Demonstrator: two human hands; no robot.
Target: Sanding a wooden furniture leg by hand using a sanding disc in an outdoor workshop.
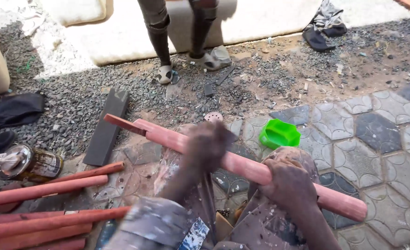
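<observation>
Our right hand (290, 183) fingers clamped round rod (255, 171); left hand (207, 146) blurred on rod, grip unclear; green tub (280, 134) far right.

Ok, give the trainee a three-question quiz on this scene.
1. True or false: both hands grip the long reddish wooden pole.
2. What colour is the plastic container on the paving?
A) green B) blue C) white
3. Where do the other reddish poles lie?

Key:
1. True: left hand and right hand both wrap it.
2. A.
3. On the ground at the person's left, near a tin can.
</observation>
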